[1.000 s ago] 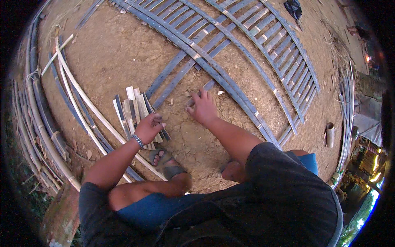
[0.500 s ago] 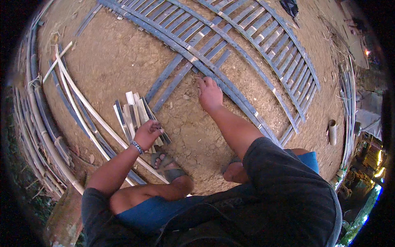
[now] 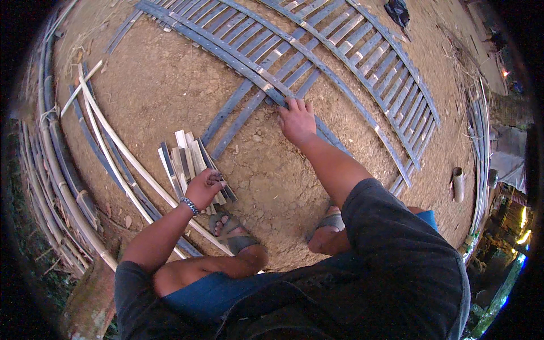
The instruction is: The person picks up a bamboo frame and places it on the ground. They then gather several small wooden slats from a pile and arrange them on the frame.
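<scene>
My right hand (image 3: 298, 122) is on the dark split-bamboo rail (image 3: 331, 136) of a slatted bamboo frame, fingers bent over its edge and closed on it. Beyond the hand, the rail runs up and left, crossed from beneath by two loose dark strips (image 3: 231, 110). Left of my feet, my left hand (image 3: 204, 190), with a chain bracelet (image 3: 190, 205) at the wrist, hovers by a pile of short split-bamboo slats (image 3: 184, 156). Its fingers are curled together; whatever they may hold is too small to make out.
Long pale bamboo strips (image 3: 122, 150) lie at the left, beside a stack of bamboo poles (image 3: 56, 175). A short bamboo tube (image 3: 458, 184) and more poles (image 3: 480, 141) are on the right. A black bag (image 3: 398, 12) lies at the far side.
My right hand has moved slightly right and forward, from beside the rail onto it. My left hand has shifted only a little, its fingers still curled.
</scene>
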`<state>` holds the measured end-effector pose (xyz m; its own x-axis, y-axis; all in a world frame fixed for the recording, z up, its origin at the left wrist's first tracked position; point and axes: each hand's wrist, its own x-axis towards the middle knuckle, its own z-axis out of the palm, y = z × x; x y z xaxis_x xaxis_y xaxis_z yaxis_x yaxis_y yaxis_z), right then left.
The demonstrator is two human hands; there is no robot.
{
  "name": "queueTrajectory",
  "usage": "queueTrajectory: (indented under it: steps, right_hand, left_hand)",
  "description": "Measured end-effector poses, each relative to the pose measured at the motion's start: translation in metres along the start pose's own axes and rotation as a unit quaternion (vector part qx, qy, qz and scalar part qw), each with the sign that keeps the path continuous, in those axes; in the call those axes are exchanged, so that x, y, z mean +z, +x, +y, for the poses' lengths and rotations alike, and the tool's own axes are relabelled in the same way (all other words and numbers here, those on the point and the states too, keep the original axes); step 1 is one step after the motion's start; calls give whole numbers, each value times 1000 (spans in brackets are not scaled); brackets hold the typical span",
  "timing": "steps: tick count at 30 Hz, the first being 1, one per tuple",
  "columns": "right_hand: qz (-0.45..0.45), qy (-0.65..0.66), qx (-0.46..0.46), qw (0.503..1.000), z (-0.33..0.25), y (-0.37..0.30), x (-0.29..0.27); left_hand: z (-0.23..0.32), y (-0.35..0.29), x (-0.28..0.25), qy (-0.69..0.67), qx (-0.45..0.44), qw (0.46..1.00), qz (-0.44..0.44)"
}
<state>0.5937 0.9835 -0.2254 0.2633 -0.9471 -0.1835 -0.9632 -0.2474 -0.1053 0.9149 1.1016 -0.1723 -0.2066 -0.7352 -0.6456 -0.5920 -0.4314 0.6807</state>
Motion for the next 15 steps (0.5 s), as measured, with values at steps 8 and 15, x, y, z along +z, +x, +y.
queueTrajectory:
  steps: [8, 15]
  right_hand:
    - [4, -5, 9, 1000, -1, 0, -4]
    - [-23, 159, -49, 986, -65, -38, 18]
  left_hand:
    - [-10, 0, 3, -20, 29, 999, 14]
    - [-29, -3, -25, 25, 32, 966, 254]
